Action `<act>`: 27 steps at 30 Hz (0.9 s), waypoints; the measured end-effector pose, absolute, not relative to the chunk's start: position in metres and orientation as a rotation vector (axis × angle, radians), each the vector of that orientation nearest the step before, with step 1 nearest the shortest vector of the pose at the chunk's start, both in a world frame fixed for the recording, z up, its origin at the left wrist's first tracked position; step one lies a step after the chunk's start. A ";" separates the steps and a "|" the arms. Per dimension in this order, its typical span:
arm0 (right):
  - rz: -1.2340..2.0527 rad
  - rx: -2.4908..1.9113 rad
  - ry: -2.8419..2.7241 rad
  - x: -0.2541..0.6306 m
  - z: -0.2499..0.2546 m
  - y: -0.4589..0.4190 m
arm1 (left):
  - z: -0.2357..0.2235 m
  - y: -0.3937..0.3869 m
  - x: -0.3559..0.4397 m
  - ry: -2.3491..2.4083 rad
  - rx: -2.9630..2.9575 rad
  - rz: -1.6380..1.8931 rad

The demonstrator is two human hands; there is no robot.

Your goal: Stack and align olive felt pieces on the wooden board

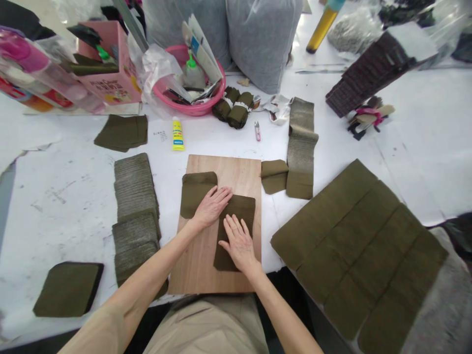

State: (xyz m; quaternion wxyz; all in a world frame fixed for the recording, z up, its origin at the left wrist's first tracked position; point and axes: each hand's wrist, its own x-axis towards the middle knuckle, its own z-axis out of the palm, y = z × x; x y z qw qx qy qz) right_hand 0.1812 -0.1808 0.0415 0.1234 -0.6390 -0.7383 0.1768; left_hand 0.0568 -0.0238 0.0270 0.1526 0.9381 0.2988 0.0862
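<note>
Both of my hands rest on a wooden board (201, 275). My right hand (239, 241) lies flat, fingers spread, on an olive-green fabric piece (224, 258). Near that piece's upper left corner is my left hand (214, 205), its fingers stretched out and the fingertips at the fabric's edge. A second olive-green fabric piece (195, 189) with rounded corners lies at the board's left, partly under or beside my left hand; I cannot tell whether they touch. Neither hand grips anything.
Overlapping fabric pieces (134, 196) run left of the board. Large olive panels (354, 250) lie at right. Behind the board are a yellow glue tube (177, 135), pink thread snips (257, 131), fabric rolls (239, 109) and a pink basket (158, 93). A fabric stack (66, 290) sits front left.
</note>
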 end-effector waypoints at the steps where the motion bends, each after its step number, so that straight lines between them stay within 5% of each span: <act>1: 0.501 -1.889 -2.135 0.183 0.041 -0.174 | 0.027 -0.024 0.057 0.855 2.699 0.241; 16: 0.468 -1.924 -2.127 0.189 0.039 -0.150 | 0.023 -0.025 0.055 0.861 2.694 0.264; 22: 0.543 -1.851 -2.208 0.171 0.044 -0.216 | 0.021 -0.023 0.055 0.855 2.758 0.268; 27: 0.454 -1.977 -2.101 0.189 0.046 -0.163 | 0.021 -0.024 0.055 0.859 2.810 0.231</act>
